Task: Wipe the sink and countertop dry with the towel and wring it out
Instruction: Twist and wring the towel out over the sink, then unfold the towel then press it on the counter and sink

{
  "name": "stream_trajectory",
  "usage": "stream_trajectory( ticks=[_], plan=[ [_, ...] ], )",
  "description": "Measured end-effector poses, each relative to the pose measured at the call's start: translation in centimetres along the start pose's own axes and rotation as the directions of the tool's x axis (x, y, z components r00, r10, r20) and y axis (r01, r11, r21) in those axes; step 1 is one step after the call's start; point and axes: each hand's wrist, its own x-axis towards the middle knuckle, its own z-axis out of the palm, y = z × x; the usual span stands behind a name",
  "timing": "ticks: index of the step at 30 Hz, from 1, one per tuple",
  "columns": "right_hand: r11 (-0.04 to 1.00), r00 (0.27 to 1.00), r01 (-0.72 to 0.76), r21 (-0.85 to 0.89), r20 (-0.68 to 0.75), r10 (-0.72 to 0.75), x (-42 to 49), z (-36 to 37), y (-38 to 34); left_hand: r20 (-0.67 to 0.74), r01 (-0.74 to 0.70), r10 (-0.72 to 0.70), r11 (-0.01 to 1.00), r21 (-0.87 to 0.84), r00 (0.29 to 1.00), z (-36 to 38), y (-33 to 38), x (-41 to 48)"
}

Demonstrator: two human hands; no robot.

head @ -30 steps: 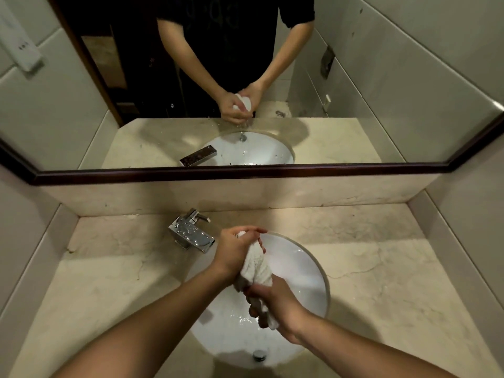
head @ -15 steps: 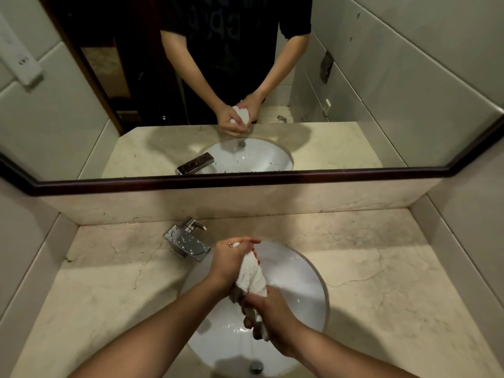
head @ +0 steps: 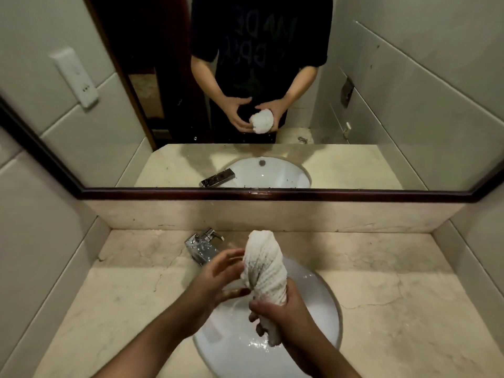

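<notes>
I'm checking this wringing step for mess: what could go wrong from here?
1. Only the right hand grips the twisted towel, at its lower end. The left hand is open beside it, so the twist may unwind and keep water in.
2. The towel's top seems to lean toward the sink's back rim, so drips may land on the countertop near the faucet.

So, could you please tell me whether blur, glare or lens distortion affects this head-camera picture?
In the head view, the left hand is slightly motion-blurred while the towel and right hand look sharp; small glints shine in the wet sink and on the faucet; the wide lens bends the mirror frame at the edges; the light is dim and warm.
</notes>
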Motion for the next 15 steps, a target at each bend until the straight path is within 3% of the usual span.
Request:
stream_trajectory(
  ticks=[3,7,10,13,15],
  plan=[
    [0.995,0.991,0.014,0.098,0.131,-0.026,-0.9,1.8,0.0,-0.095,-0.104,0.117,0.986,0.132,0.988,-1.2,0.7,-2.5],
    [0.974,0.973,-0.033,0.225,0.229,-0.02,-2.6,4.9,0.3,-0.275,-0.206,0.245,0.965,0.164,0.93,-3.7,2.0,-4.9],
    [0.956,0.964,-0.083,0.28,0.266,0.006,-3.6,7.1,-0.1,-0.306,-0.246,0.273,0.961,0.122,0.912,-5.6,3.8,-6.8],
    [0.952,0.977,-0.134,0.274,0.198,0.08,-3.8,9.3,0.0,-0.366,-0.327,0.341,0.939,0.103,0.866,-8.6,6.7,-8.4],
    [0.979,0.997,-0.081,0.185,0.018,0.079,-3.4,10.4,0.8,-0.321,-0.39,0.431,0.902,0.186,0.843,-10.4,9.0,-9.0]
  ],
)
